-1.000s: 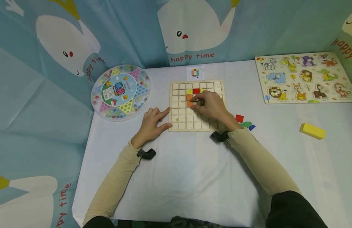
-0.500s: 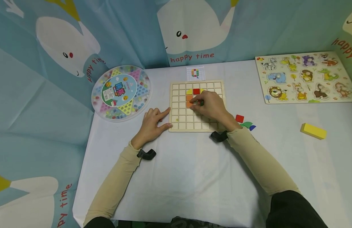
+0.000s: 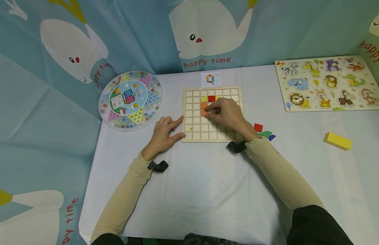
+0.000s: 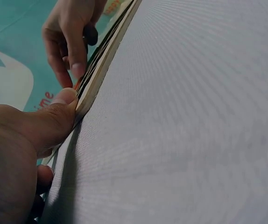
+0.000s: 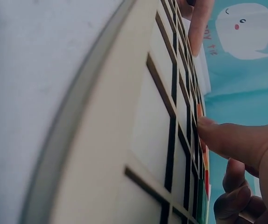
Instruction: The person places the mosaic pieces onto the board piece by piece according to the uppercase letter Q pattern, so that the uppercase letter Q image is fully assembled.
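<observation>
In the head view, my left hand [image 3: 163, 133] lies by the left side of a wooden grid board [image 3: 192, 135], thumb and index finger spread and touching its edge. My right hand [image 3: 227, 114] is over the board's middle, its thumb and index finger pinching at the lower orange square tile [image 3: 203, 113]. Another orange tile [image 3: 203, 105] sits just above. A red tile [image 3: 211, 98] and a yellow piece [image 3: 203, 99] are in the upper cells. Green [image 5: 201, 205] shows on the board in the right wrist view, partly hidden by the hand from above.
A pattern card [image 3: 210, 79] lies behind the board. Right of it are a loose red square [image 3: 258, 127], a green piece [image 3: 266, 134] and a blue piece [image 3: 271, 137]. A yellow block [image 3: 337, 141], an animal puzzle [image 3: 328, 85] and a round game box [image 3: 130, 100] stand farther out.
</observation>
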Action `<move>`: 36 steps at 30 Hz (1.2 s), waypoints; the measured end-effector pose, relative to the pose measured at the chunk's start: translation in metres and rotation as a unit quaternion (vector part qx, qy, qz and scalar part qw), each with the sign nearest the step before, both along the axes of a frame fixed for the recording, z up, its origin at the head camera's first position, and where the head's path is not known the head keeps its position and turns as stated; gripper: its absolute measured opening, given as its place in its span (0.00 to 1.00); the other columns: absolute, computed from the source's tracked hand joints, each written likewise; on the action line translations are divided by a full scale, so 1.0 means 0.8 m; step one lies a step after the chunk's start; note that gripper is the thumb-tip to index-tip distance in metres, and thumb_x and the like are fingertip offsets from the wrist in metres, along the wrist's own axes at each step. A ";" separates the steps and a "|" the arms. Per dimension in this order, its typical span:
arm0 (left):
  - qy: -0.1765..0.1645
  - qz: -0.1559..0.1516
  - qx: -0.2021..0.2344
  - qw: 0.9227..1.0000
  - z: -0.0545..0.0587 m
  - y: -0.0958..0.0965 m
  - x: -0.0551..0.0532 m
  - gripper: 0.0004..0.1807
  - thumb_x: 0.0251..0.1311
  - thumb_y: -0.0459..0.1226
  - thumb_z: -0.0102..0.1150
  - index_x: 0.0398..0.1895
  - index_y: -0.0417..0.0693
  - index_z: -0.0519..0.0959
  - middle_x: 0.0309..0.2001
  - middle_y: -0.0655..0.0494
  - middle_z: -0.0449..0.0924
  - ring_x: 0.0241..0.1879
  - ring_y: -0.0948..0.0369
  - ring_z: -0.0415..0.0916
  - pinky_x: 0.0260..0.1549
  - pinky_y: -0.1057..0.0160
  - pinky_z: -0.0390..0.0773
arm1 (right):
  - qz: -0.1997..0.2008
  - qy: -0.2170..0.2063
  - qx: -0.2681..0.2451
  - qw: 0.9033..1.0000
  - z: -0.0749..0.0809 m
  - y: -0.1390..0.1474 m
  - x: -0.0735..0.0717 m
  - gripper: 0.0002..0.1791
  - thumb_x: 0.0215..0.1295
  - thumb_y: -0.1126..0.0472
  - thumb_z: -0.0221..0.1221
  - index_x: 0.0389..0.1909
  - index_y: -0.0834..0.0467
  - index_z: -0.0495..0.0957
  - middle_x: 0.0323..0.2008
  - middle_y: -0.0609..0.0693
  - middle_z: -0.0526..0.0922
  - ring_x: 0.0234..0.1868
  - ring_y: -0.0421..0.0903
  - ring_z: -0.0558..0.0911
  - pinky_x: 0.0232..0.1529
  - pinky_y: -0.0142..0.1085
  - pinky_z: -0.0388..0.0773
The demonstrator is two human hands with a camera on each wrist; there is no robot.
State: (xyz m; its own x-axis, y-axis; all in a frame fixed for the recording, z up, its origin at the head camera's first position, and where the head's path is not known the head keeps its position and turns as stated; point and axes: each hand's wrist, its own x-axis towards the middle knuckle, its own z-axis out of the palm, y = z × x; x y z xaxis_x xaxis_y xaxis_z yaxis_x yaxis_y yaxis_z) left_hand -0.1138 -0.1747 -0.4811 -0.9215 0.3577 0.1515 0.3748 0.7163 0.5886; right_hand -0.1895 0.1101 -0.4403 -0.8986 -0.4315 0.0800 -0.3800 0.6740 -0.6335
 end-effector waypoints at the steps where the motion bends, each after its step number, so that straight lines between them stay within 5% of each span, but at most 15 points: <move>1: 0.001 -0.001 0.001 1.000 0.000 0.000 0.000 0.40 0.63 0.46 0.75 0.77 0.47 0.72 0.33 0.51 0.67 0.35 0.55 0.56 0.43 0.55 0.52 | 0.000 0.001 -0.005 1.000 0.000 0.002 0.000 0.13 0.63 0.59 0.75 0.47 0.58 0.93 0.35 0.55 0.87 0.33 0.50 0.80 0.35 0.40 0.71; 9: 0.003 0.000 -0.001 1.000 -0.002 0.000 0.000 0.40 0.63 0.47 0.75 0.76 0.48 0.73 0.33 0.52 0.67 0.35 0.55 0.56 0.42 0.55 0.52 | 0.003 0.023 -0.038 0.999 0.004 0.034 0.000 0.12 0.61 0.61 0.77 0.45 0.60 0.93 0.30 0.54 0.83 0.32 0.49 0.81 0.33 0.36 0.72; 14: 0.007 -0.003 -0.001 1.000 -0.001 0.001 0.000 0.40 0.63 0.46 0.76 0.77 0.47 0.73 0.33 0.51 0.67 0.35 0.55 0.56 0.42 0.55 0.52 | -0.011 -0.003 -0.048 0.999 0.008 0.068 0.001 0.14 0.61 0.61 0.77 0.46 0.60 0.92 0.32 0.53 0.84 0.32 0.48 0.80 0.34 0.32 0.72; 27: 0.017 -0.005 -0.001 1.000 0.000 0.001 0.000 0.40 0.62 0.45 0.76 0.76 0.46 0.73 0.32 0.52 0.66 0.35 0.55 0.55 0.42 0.55 0.52 | -0.077 -0.069 0.043 0.994 0.027 0.161 0.026 0.20 0.66 0.53 0.74 0.54 0.60 0.89 0.41 0.55 0.86 0.39 0.51 0.81 0.31 0.34 0.73; 36: 0.009 -0.003 0.004 1.000 0.001 0.002 0.001 0.40 0.62 0.45 0.76 0.76 0.47 0.73 0.32 0.51 0.66 0.35 0.56 0.54 0.42 0.56 0.52 | -0.079 -0.076 0.076 0.991 0.023 0.201 0.061 0.19 0.63 0.56 0.76 0.52 0.59 0.89 0.39 0.53 0.87 0.40 0.51 0.82 0.33 0.35 0.72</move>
